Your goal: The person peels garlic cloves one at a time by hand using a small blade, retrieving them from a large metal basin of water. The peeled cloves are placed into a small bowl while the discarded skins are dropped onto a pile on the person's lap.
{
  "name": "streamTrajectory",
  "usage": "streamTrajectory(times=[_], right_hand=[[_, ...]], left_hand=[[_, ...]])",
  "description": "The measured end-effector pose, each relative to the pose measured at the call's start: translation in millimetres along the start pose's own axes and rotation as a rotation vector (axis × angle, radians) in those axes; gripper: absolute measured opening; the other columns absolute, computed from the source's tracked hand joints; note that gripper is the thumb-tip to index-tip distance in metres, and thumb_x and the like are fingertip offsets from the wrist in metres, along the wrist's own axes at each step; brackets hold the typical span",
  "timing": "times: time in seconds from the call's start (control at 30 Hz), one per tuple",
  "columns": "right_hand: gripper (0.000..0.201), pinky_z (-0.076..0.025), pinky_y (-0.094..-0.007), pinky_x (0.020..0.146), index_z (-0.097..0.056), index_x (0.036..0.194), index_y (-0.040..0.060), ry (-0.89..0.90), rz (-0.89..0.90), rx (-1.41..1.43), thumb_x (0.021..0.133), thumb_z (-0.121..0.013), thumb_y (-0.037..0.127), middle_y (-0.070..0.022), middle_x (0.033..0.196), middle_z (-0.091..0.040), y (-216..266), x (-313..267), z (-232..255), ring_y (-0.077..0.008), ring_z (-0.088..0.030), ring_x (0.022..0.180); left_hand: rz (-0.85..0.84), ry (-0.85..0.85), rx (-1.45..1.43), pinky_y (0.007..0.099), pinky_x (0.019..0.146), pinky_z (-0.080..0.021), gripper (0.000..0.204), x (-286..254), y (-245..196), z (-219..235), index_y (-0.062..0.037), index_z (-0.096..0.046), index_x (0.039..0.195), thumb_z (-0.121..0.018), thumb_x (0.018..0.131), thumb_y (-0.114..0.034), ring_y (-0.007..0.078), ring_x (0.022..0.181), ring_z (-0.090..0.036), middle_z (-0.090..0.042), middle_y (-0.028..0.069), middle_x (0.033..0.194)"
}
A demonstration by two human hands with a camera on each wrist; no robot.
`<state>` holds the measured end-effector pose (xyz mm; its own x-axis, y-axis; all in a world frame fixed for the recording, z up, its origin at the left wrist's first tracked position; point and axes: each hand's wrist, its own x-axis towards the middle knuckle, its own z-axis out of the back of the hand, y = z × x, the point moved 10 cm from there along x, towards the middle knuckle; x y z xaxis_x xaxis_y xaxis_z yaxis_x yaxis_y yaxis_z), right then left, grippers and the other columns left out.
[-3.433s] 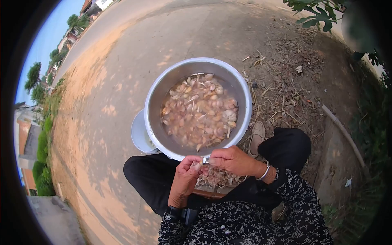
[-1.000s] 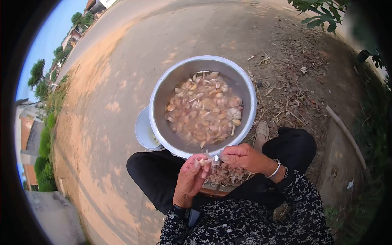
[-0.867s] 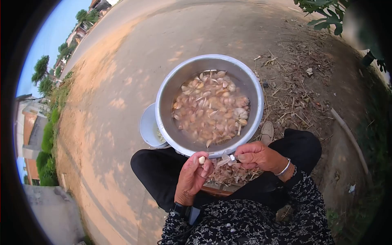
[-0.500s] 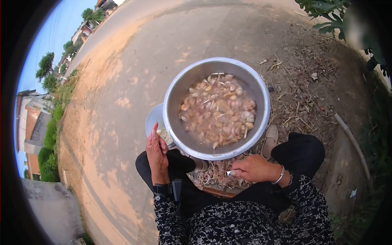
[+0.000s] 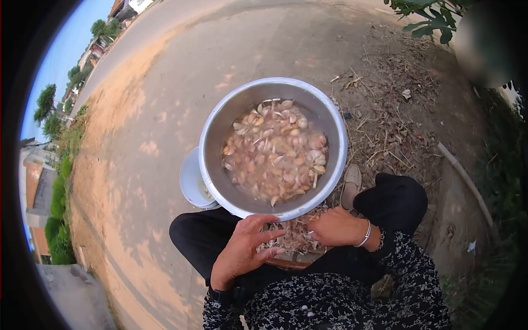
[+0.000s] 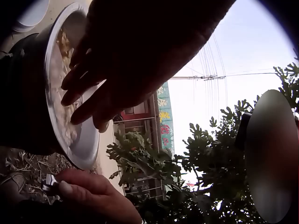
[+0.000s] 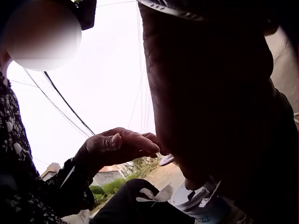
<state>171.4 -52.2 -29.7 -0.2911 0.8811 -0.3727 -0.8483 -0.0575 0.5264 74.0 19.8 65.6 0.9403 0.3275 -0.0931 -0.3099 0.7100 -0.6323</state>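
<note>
A large metal basin (image 5: 286,88) holds many unpeeled garlic cloves (image 5: 275,154) in cloudy water. My left hand (image 5: 242,247) hovers just past its near rim, fingers spread and nothing seen between them; in the left wrist view they overlap the basin. My right hand (image 5: 336,226) pinches a small shiny metal blade (image 6: 49,182), clearest in the left wrist view and mostly covered in the head view. Under both hands lies a heap of papery garlic skins (image 5: 294,235). A pale flake of skin (image 7: 159,194) shows below the hands in the right wrist view.
A pale bucket (image 5: 192,179) stands left of the basin, partly behind it, with pale pieces inside. Black-trousered knees flank the heap, and a shoe (image 5: 351,184) is at the right. Dry leaves and stalks (image 5: 385,121) litter the ground, with a stick (image 5: 465,181) beyond.
My left hand pulled a peeled garlic clove from its skin, carried it left to the bucket, and returned without it. My right hand lowered over the skins, still holding the blade.
</note>
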Motion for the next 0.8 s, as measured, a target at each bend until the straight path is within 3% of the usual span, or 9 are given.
streamTrajectory(times=[0.07, 0.13, 0.2, 0.27, 0.33, 0.43, 0.5, 0.53, 0.8], right_hand=[[0.026, -0.052, -0.0478, 0.066, -0.065, 0.085, 0.0053, -0.025, -0.004, 0.05, 0.087, -0.055, 0.029, -0.0143, 0.071, -0.066, -3, -1, 13, -0.0365, -0.066, 0.071], [0.026, -0.052, -0.048, 0.066, -0.065, 0.086, 0.0055, -0.064, -0.001, 0.09, 0.087, -0.054, 0.029, -0.014, 0.071, -0.066, -4, -2, 21, -0.0367, -0.066, 0.071], [0.027, -0.051, -0.048, 0.066, -0.065, 0.088, 0.0064, -0.15, 0.0, 0.147, 0.089, -0.054, 0.031, -0.0144, 0.07, -0.064, -9, -3, 31, -0.0369, -0.065, 0.071], [0.027, -0.051, -0.0484, 0.066, -0.064, 0.088, 0.0065, -0.193, -0.005, 0.191, 0.09, -0.054, 0.032, -0.0152, 0.07, -0.064, -13, -6, 38, -0.0368, -0.065, 0.071], [0.028, -0.05, -0.0488, 0.066, -0.063, 0.088, 0.0066, -0.228, -0.006, 0.243, 0.091, -0.054, 0.033, -0.016, 0.071, -0.064, -15, -8, 42, -0.0368, -0.065, 0.072], [0.029, -0.05, -0.0497, 0.064, -0.058, 0.086, 0.0066, -0.435, -0.029, 0.364, 0.092, -0.054, 0.035, -0.0153, 0.071, -0.063, -21, -15, 63, -0.0363, -0.064, 0.071], [0.027, -0.05, -0.0486, 0.06, -0.054, 0.085, 0.0074, -0.592, -0.075, 0.332, 0.093, -0.054, 0.034, -0.0144, 0.07, -0.063, -19, -25, 81, -0.0359, -0.064, 0.07], [0.025, -0.05, -0.0469, 0.058, -0.053, 0.086, 0.0077, -0.647, -0.054, 0.281, 0.092, -0.055, 0.032, -0.0124, 0.07, -0.063, -14, -26, 84, -0.0346, -0.064, 0.068], [0.022, -0.049, -0.0447, 0.055, -0.056, 0.089, 0.009, -0.7, -0.008, 0.225, 0.092, -0.058, 0.031, -0.0106, 0.071, -0.062, 5, -21, 84, -0.0328, -0.064, 0.065]], left_hand=[[0.009, -0.099, 0.009, 0.0383, 0.091, -0.045, 0.025, 19, 2, 5, -0.0101, -0.072, 0.103, -0.072, 0.08, -0.021, 0.0311, 0.105, -0.057, -0.064, 0.0099, 0.106], [0.435, -0.178, 0.032, 0.0403, 0.08, -0.048, 0.019, 41, 67, 0, -0.0075, -0.072, 0.091, -0.073, 0.077, -0.021, 0.0324, 0.09, -0.062, -0.067, 0.0129, 0.091], [0.398, -0.064, 0.294, 0.0453, 0.074, -0.05, 0.019, 65, 97, -29, -0.0059, -0.068, 0.085, -0.07, 0.076, -0.023, 0.0362, 0.081, -0.064, -0.067, 0.0152, 0.085], [0.382, 0.053, 0.29, 0.0462, 0.074, -0.05, 0.02, 81, 116, -52, -0.0063, -0.068, 0.086, -0.07, 0.076, -0.023, 0.0372, 0.081, -0.064, -0.067, 0.016, 0.087], [0.376, 0.176, 0.284, 0.0471, 0.073, -0.05, 0.021, 84, 108, -61, -0.0067, -0.068, 0.088, -0.069, 0.075, -0.023, 0.0381, 0.081, -0.064, -0.067, 0.0168, 0.089], [0.472, 0.038, 0.176, 0.0403, 0.074, -0.053, 0.017, 68, 97, -45, -0.0047, -0.067, 0.093, -0.067, 0.079, -0.014, 0.03, 0.082, -0.068, -0.069, 0.0138, 0.091], [0.451, -0.279, -0.554, 0.0313, 0.076, -0.052, 0.016, 48, 91, -37, -0.0019, -0.065, 0.099, -0.065, 0.083, -0.004, 0.0175, 0.083, -0.067, -0.069, 0.0088, 0.089], [0.461, -0.242, -0.689, 0.0235, 0.076, -0.051, 0.02, 45, 79, -39, 0.0018, -0.062, 0.106, -0.059, 0.086, 0.006, 0.0095, 0.084, -0.062, -0.066, 0.0034, 0.09], [0.359, -0.385, -0.365, 0.0227, 0.071, -0.049, 0.026, 26, 27, -15, -0.0007, -0.065, 0.11, -0.066, 0.084, 0.002, 0.006, 0.078, -0.06, -0.067, 0.0034, 0.084]])
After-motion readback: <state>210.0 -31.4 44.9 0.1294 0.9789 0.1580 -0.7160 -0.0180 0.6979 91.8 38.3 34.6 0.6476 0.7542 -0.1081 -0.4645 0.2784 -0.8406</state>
